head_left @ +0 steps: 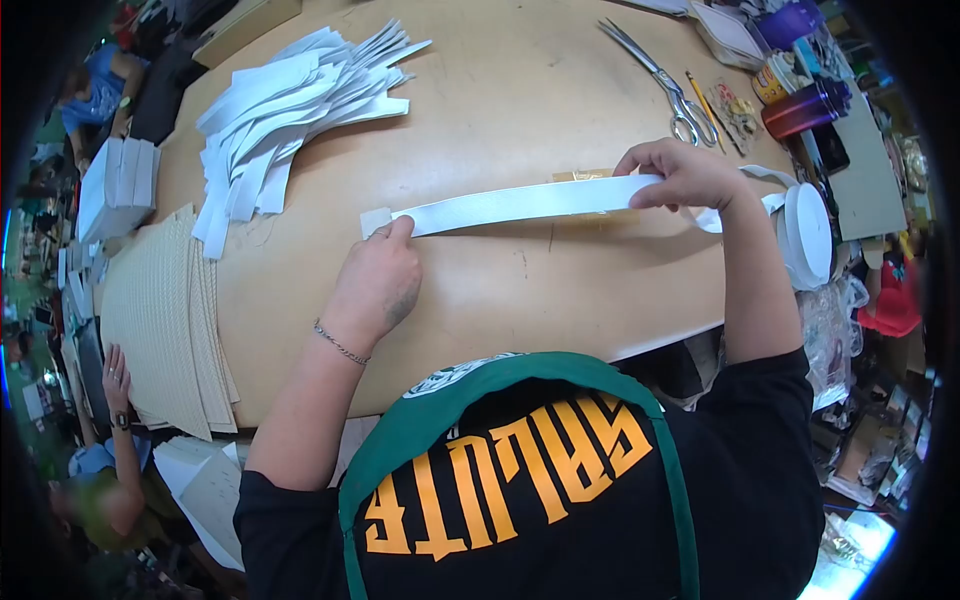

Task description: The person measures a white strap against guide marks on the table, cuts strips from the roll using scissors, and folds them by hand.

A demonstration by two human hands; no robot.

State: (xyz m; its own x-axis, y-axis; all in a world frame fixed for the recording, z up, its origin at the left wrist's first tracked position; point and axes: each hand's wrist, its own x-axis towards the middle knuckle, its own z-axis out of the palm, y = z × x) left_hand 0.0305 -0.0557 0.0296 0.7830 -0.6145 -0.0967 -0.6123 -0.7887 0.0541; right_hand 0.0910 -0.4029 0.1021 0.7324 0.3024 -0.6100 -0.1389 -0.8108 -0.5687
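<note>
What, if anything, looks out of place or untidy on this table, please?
Nothing looks clearly spilled or damaged. The untidiest spot is the pile of white strips at the far left of the table: their ends splay unevenly, whereas the white strip between the left hand and right hand runs nearly straight.

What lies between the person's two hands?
In the head view, a white strip runs from the left hand to the right hand. Nearer the right hand, a shiny brownish patch, perhaps tape, shows on the table behind it.
</note>
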